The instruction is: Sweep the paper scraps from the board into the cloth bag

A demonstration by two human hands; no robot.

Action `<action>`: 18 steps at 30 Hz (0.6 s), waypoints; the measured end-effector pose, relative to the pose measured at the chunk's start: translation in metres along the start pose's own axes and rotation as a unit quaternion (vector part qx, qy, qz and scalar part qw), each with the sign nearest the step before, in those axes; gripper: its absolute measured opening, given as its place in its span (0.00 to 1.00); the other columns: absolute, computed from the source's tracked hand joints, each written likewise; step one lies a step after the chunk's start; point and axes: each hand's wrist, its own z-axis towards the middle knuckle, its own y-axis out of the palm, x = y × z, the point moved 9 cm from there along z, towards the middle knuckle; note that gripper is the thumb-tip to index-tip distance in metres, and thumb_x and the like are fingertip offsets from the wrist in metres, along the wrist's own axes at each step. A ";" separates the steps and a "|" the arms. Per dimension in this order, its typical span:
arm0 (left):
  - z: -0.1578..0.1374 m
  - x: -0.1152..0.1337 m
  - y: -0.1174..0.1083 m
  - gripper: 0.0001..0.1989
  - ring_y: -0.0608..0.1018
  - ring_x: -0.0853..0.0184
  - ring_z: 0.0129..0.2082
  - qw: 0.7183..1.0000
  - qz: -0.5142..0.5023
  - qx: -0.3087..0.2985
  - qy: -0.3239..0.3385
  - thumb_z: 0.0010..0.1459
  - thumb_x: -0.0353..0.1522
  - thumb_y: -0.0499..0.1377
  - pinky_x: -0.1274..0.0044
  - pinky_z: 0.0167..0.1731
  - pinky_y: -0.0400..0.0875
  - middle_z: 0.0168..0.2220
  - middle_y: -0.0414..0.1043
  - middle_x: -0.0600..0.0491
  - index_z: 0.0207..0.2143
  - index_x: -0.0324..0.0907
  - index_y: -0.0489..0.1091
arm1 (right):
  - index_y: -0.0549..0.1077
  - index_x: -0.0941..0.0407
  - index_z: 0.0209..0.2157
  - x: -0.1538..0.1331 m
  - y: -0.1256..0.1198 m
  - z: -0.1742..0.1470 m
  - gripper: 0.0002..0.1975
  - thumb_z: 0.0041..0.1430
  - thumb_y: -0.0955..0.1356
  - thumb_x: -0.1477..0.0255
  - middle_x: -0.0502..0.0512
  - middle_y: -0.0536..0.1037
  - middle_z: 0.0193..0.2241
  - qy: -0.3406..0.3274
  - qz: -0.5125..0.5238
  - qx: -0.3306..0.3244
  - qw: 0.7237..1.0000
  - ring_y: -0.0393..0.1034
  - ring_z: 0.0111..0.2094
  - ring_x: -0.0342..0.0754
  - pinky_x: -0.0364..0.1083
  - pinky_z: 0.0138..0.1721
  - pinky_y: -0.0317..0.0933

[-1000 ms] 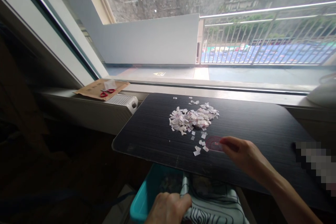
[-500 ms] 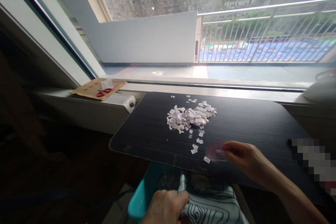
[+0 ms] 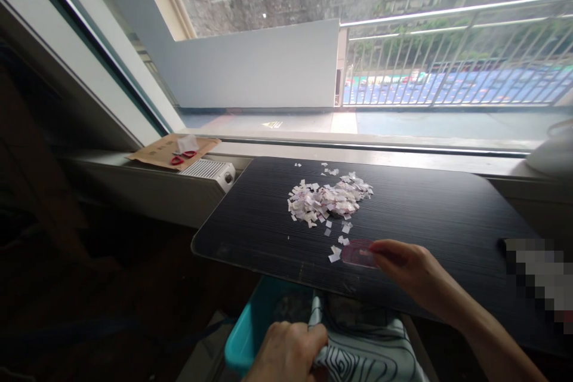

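Observation:
My right hand [image 3: 405, 259] pinches a clear pinkish protractor [image 3: 358, 254], held low over the black table [image 3: 250, 221] near its front edge. A few loose paper scraps [image 3: 334, 255] lie just left of the protractor. Farther back, many small white paper pieces [image 3: 329, 198] are heaped on the tabletop. Below the table edge, my left hand [image 3: 286, 349] is closed around the edge of a pale cloth [image 3: 353, 352] with dark wavy lines. Beside that hand is a turquoise bin [image 3: 250, 322]; its dim inside is hard to make out.
Red-handled scissors [image 3: 183, 157] and a small translucent item [image 3: 187, 143] lie on a brown envelope [image 3: 156, 152] on the sill at left. A white radiator [image 3: 210, 172] adjoins the table. A large window runs behind; a blurred-out item [image 3: 537, 274] sits at right.
My right hand has moved the protractor slightly left and back, beside the loose scraps. One scrap near the front edge no longer shows on the table. My left hand keeps its hold.

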 end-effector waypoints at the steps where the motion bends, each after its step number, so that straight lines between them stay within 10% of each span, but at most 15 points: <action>1: 0.000 0.001 -0.001 0.08 0.77 0.52 0.40 1.000 0.000 -0.003 0.000 0.51 0.30 0.60 0.68 0.41 0.68 0.39 0.77 0.49 0.36 0.45 0.71 | 0.80 0.57 0.38 -0.001 0.001 0.003 0.15 0.59 0.64 0.64 0.53 0.81 0.28 -0.003 -0.002 0.009 1.000 0.72 0.28 0.47 0.42 0.31 0.64; 18: 0.000 -0.002 0.002 0.09 0.78 0.54 0.38 1.000 0.011 0.021 0.007 0.50 0.29 0.60 0.70 0.39 0.67 0.37 0.77 0.51 0.36 0.45 0.71 | 0.80 0.56 0.36 0.007 -0.005 0.008 0.14 0.58 0.65 0.65 0.51 0.82 0.28 0.006 -0.036 0.016 0.999 0.74 0.28 0.47 0.41 0.30 0.64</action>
